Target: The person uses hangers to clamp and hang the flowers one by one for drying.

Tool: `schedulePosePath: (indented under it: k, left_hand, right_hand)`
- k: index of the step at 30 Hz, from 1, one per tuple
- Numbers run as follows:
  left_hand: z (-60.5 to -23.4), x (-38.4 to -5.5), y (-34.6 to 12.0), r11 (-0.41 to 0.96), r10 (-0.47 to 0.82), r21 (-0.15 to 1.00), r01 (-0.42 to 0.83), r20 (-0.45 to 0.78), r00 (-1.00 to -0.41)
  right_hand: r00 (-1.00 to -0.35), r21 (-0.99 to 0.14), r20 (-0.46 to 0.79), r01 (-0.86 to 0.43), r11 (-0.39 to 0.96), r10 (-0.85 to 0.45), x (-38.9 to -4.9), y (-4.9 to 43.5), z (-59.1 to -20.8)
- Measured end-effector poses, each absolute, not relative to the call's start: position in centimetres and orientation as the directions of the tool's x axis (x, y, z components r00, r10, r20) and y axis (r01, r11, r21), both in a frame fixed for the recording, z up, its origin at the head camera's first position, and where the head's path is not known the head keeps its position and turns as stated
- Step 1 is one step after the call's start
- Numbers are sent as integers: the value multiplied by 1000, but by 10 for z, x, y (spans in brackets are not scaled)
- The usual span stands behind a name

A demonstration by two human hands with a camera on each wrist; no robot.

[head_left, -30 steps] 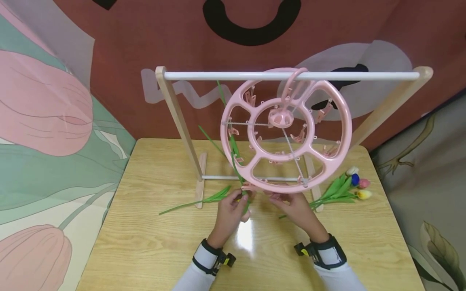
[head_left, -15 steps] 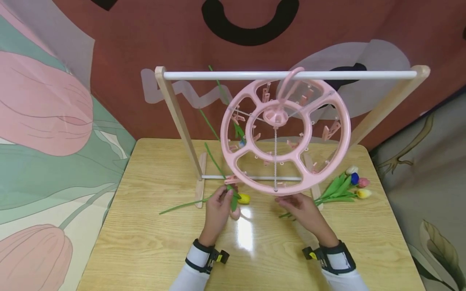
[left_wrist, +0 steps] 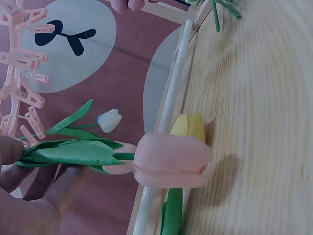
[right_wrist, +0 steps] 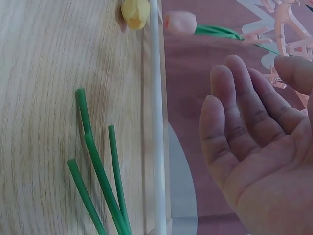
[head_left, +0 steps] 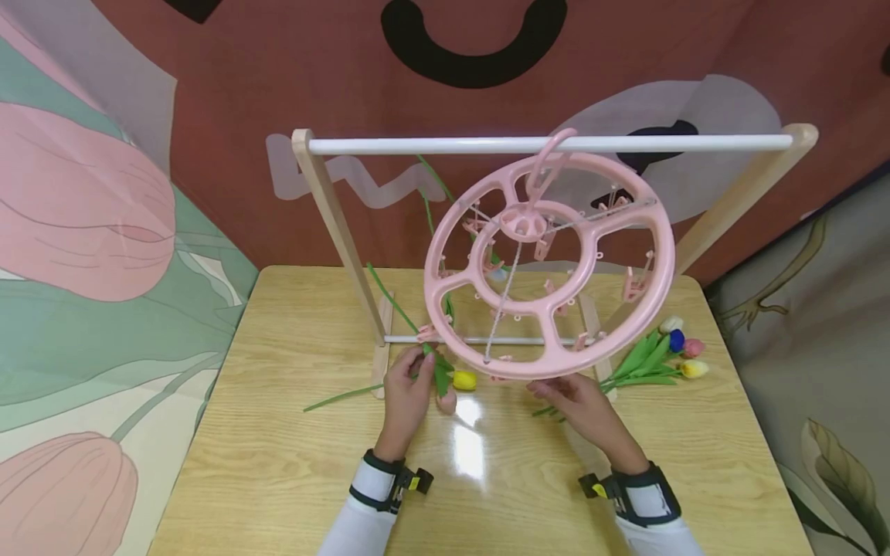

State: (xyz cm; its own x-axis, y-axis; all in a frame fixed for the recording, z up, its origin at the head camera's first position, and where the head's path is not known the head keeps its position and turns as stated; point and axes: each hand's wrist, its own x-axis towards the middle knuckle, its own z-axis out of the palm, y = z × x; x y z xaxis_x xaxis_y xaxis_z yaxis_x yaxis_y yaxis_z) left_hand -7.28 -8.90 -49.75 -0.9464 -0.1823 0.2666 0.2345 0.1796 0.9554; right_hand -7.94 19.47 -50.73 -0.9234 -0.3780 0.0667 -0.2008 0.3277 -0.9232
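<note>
My left hand (head_left: 406, 394) pinches a pink tulip (left_wrist: 171, 159) by its green leaves and stem, bloom hanging down, right beside a pink clip (head_left: 427, 333) at the ring's left edge. That clip belongs to a round pink drying hanger (head_left: 665, 262), hooked over a white rod and tilted. Under the hanger's near rim is my right hand (head_left: 580, 405); the right wrist view shows its palm up, fingers loosely bent, holding nothing. Other tulips hang from clips on the left, among them a white one (left_wrist: 109, 120) and a second pink bloom (left_wrist: 120, 166) behind the held one.
A yellow tulip (head_left: 464, 380) lies on the wooden table (head_left: 278, 479) beyond the left hand. Several tulips in a bunch (head_left: 647, 363) lie at the right. The wooden stand's left post (head_left: 341, 232) and lower white bar (left_wrist: 178, 78) frame the space under the hanger.
The hanger has turned, its near side swinging left. My left hand has moved left with the pink tulip and the clip, uncovering the yellow tulip. The right hand has shifted slightly right.
</note>
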Motion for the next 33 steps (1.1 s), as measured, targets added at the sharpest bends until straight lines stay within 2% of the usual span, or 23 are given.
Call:
schedulePosePath:
  k: [5,11,25,33]
  left_hand:
    - [-494,-76,-88,214,-186,950,226,267,-946]
    - [-491,-79,-88,197,-160,969,151,183,-970]
    - [-496,-85,-93,195,-68,968,156,173,-983]
    - [-530,-91,-109,259,-90,960,108,135,-987]
  right_hand:
    - [-937,-856,105,-256,448,-334,-85,207,-522]
    - [-931,-750,186,-341,567,-314,-88,219,-526]
    - [-919,-733,136,-344,587,-369,-89,209,-536]
    - [-918,-739,109,-330,586,-381,-92,205,-537]
